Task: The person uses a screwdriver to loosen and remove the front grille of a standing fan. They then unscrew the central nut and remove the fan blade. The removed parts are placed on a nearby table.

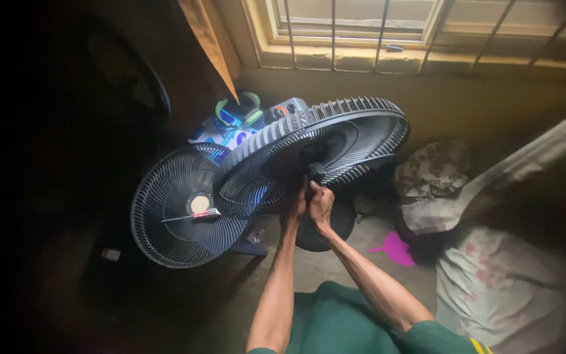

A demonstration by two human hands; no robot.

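While daylight falls through the barred window (pixel 361 26) at the top of the frame, a person's left hand (pixel 296 208) and right hand (pixel 321 204) close together around the hub at the back of a dark fan (pixel 335 134), held tilted at centre frame. Its loose front grille (pixel 178 210), with a screwdriver (pixel 194 216) lying on it, leans at centre left; a purple plastic piece (pixel 396 249) lies on the floor at right.

One camera sits on the person's head, looking steeply down and forward along both arms toward the barred window (pixel 355 26). It is close: the fan head (pixel 316 154) below that window fills mid-frame.
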